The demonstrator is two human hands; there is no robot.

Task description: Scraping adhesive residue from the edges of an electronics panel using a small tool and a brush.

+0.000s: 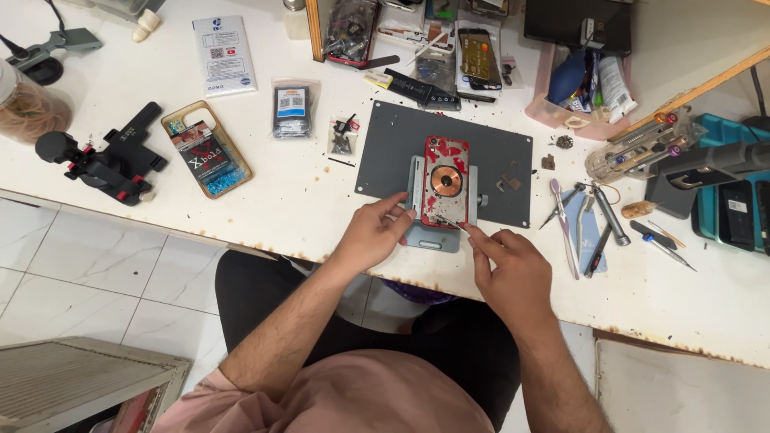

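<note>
A red phone (445,180) lies back-up in a grey metal clamp (433,234) on a dark grey work mat (497,148). Its back is stripped, with a copper coil in the middle and bits of red glass around it. My left hand (373,235) rests on the clamp's left side and steadies the phone's lower left edge. My right hand (509,269) pinches thin tweezers (447,220), whose tip touches the phone's lower end.
Screwdrivers and tweezers (589,228) lie right of the mat, beside a teal tray (734,208). A phone case (206,148), a black clamp tool (108,160) and small bags (290,108) sit to the left. Phone parts (473,56) crowd the back of the white table (305,204).
</note>
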